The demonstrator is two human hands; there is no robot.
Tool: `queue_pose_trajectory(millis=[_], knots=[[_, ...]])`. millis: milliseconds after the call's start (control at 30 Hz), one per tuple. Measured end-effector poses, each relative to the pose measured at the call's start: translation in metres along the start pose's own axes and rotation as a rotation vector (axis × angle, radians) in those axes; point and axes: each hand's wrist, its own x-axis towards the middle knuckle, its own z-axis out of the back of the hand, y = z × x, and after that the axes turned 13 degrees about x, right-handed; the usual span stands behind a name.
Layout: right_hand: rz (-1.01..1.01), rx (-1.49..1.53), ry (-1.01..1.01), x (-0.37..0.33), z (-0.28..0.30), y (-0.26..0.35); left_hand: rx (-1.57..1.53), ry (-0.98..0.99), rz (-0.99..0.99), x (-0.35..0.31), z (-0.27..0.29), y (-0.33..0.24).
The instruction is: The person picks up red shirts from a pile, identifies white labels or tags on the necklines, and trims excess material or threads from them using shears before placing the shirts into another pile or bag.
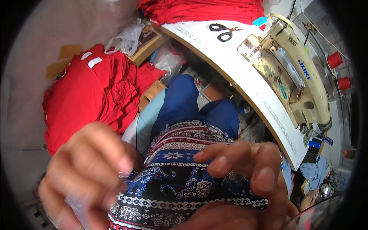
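Both hands are raised close in front of my patterned elephant-print top [184,168]. My left hand [82,174], blurred by motion, has loosely bent fingers with gaps between them, and nothing shows in its grasp. My right hand [257,176] is open, its fingers curved and spread apart, also with nothing in it. Neither hand touches the work table. Beyond the left hand lies a large heap of red garments [92,96] with white labels. To the far right, a cream sewing machine [306,73] is set on the white tabletop [214,50].
Black-handled scissors [225,31] lie on the tabletop near a pile of red fabric [203,10]. Red thread spools [334,60] sit behind the machine. A clear plastic bag [128,38] rests on a wooden box. The table's curved-looking edge runs past my knees [184,90].
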Motion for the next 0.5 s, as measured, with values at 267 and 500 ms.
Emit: queue_pose_trajectory(millis=[267,500], knots=[[0.149,-0.006,-0.404,-0.013,-0.025,-0.030,0.256,-0.429,-0.070,-0.020,-0.027,-0.011],[0.117,0.009,-0.388,-0.020,-0.025,-0.041,0.653,-0.432,-0.276,-0.010,-0.016,0.011]])
